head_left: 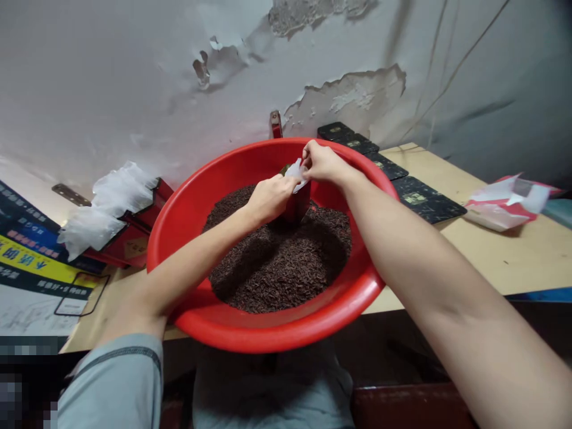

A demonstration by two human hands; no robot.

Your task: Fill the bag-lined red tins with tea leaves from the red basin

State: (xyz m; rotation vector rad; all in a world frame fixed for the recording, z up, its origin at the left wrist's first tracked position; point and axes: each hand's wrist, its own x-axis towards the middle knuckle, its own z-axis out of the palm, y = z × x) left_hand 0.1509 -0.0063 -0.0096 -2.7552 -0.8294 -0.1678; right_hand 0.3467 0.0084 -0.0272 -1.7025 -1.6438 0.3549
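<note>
On my feed, the step in hand is at the mouth of a piece of white plastic [295, 170], with my 2 hands meeting over the far half of the red basin [268, 336]. My left hand [273, 198] pinches the plastic from the near left; my right hand [325, 163] has thumb and fingertips pressed together at its right edge, apparently pinching it too. The plastic sits at the top of a dark container [295, 208] whose lower end is down at the dark brown granules [281, 268]; I can't tell how deep it goes. I judge that handling this thin edge calls for a light grip and an upright container. The basin's rim rises all round, and both my forearms cross it, so sideways room is tight low down; above the rim is more open. On the far right, flat black packets [422, 198] lie just beside the rim, with a red-and-white packet [504, 205] further right on the bench [473, 253]. On the left, a red box [129, 244] with clear bags [120, 190] crowds that side, and the wall [179, 113] limits reach beyond the far rim.
</note>
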